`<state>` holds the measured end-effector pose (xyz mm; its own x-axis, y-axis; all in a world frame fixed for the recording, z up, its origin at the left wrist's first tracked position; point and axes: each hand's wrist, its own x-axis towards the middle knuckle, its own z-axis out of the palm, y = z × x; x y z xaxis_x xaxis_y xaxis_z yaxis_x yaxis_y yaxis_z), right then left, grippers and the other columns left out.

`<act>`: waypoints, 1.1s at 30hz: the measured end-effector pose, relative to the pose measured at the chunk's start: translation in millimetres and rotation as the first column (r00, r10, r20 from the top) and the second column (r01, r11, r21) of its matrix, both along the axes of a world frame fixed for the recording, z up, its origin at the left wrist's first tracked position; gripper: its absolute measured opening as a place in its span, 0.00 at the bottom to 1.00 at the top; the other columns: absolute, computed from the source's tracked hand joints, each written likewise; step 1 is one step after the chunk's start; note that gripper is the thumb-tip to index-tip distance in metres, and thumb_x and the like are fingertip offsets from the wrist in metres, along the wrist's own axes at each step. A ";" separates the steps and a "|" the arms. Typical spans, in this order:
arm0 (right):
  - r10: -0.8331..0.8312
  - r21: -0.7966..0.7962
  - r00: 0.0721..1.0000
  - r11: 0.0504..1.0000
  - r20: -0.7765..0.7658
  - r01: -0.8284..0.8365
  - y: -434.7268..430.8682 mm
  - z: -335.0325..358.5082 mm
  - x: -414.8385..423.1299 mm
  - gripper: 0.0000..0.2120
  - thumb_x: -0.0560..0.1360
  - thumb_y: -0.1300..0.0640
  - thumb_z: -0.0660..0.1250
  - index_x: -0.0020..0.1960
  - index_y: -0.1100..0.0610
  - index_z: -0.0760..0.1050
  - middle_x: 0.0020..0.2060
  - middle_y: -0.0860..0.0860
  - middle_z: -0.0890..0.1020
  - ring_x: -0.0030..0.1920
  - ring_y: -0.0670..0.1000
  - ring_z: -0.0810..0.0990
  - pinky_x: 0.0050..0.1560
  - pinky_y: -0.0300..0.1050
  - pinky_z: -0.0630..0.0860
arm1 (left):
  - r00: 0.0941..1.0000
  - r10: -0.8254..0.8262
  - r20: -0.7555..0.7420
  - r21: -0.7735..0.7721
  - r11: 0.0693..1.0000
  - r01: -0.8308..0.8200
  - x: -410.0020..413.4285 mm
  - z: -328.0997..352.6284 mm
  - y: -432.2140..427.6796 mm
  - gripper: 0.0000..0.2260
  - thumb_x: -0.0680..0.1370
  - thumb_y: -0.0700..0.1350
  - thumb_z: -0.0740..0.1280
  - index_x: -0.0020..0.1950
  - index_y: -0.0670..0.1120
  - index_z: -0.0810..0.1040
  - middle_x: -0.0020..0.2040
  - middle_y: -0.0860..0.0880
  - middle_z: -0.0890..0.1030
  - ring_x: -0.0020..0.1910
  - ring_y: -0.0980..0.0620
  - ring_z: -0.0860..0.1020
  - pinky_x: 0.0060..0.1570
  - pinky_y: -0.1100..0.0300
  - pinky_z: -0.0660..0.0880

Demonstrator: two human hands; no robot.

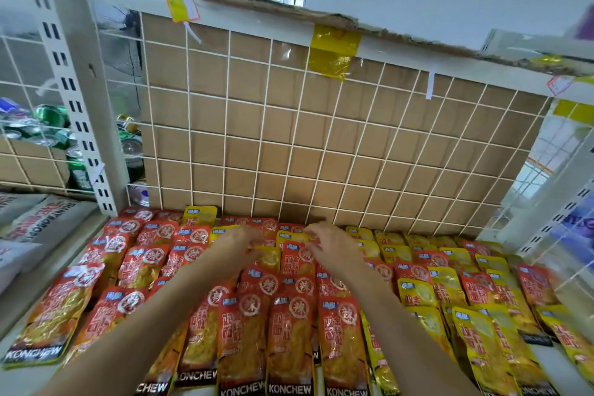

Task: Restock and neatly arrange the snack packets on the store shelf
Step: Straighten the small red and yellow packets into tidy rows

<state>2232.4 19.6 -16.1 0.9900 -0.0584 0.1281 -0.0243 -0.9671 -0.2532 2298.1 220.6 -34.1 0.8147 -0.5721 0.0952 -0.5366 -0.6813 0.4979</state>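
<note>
Head view: blurred hands (283, 241) perhaps on packets (297, 259).

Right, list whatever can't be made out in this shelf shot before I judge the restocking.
Head view only:
- Left hand and right hand: motion-blurred, so their grip on packets is unclear.
- Red foil snack packets in the front row: lower ends cut by the bottom edge.
- Green drink cans: behind the white wire grid, labels unreadable.
- Brown cardboard sheet: hides what is behind.

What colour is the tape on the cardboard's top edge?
Yellow tape, folded over the cardboard edge; head view shows it.
</note>
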 end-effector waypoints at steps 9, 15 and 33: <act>0.033 -0.091 0.991 0.995 -0.130 -0.045 3.4 -6.2 42.4 0.14 0.78 0.55 0.61 0.63 0.55 0.75 0.59 0.55 0.76 0.61 0.55 0.74 0.61 0.50 0.71 | 0.999 -0.039 -0.005 0.195 0.980 0.039 12.5 -2.4 -14.3 0.19 0.75 0.52 0.68 0.65 0.49 0.73 0.64 0.50 0.71 0.62 0.52 0.70 0.60 0.59 0.69; 0.020 0.046 0.992 0.999 -0.122 -0.015 2.4 -7.7 47.4 0.11 0.76 0.55 0.65 0.58 0.55 0.76 0.57 0.52 0.77 0.59 0.52 0.74 0.58 0.47 0.71 | 0.999 -0.037 -0.021 0.136 0.990 0.039 20.3 -2.1 -15.6 0.11 0.74 0.49 0.70 0.54 0.48 0.76 0.50 0.54 0.72 0.52 0.56 0.72 0.47 0.64 0.69; -0.200 0.533 0.951 0.845 0.237 0.045 -2.8 18.7 51.0 0.05 0.76 0.58 0.64 0.43 0.50 0.73 0.39 0.45 0.77 0.41 0.47 0.74 0.43 0.43 0.70 | 0.983 -0.012 -0.183 -0.520 0.850 -0.087 35.4 18.7 -11.8 0.12 0.74 0.32 0.67 0.36 0.47 0.73 0.29 0.54 0.76 0.29 0.63 0.74 0.33 0.70 0.69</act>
<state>2283.3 16.9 2.6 0.8995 -0.3108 0.3071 0.0110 -0.6865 -0.7270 2333.5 208.8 -15.4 0.8658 -0.4455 0.2276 -0.3876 -0.3098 0.8682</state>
